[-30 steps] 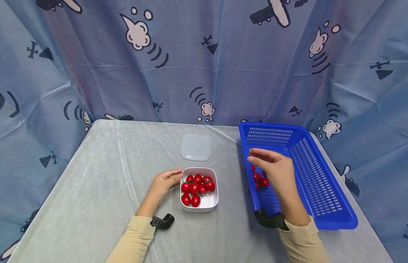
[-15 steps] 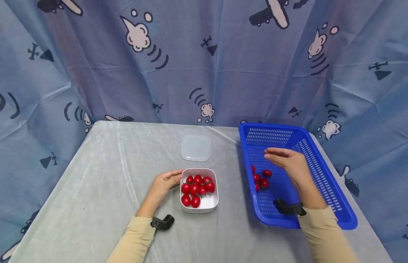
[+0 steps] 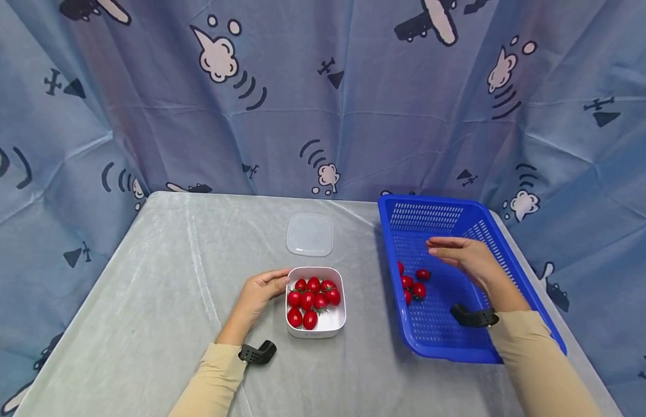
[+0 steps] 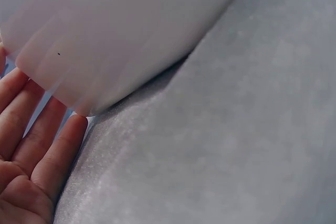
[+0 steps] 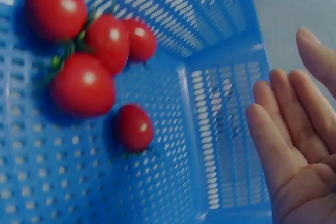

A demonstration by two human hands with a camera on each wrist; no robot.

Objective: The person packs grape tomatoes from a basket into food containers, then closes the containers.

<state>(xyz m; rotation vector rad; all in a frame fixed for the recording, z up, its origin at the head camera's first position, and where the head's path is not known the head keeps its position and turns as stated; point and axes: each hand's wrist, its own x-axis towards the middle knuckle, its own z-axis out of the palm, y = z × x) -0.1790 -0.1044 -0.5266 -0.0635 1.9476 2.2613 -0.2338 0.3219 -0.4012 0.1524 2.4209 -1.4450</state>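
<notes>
A white square box (image 3: 330, 324) holds several cherry tomatoes (image 3: 307, 300) with green stems. My left hand (image 3: 257, 293) rests at its left side, and the left wrist view shows straight fingertips (image 4: 71, 129) touching the box's outer wall. On the right stands a blue perforated basket (image 3: 427, 341), with several more cherry tomatoes (image 5: 83, 85) near its left wall. My right hand (image 3: 471, 259) hovers over the basket, apart from the tomatoes. Its fingers (image 5: 270, 142) are extended and the palm is bare in the right wrist view.
A clear square lid (image 3: 309, 234) lies flat behind the white box. The table (image 3: 146, 301) has a light grey cloth. A blue patterned curtain (image 3: 281, 133) hangs behind the table and along both sides.
My right hand has moved rightward from above the basket's left side, uncovering the tomatoes there. The left hand and the white box have stayed in place.
</notes>
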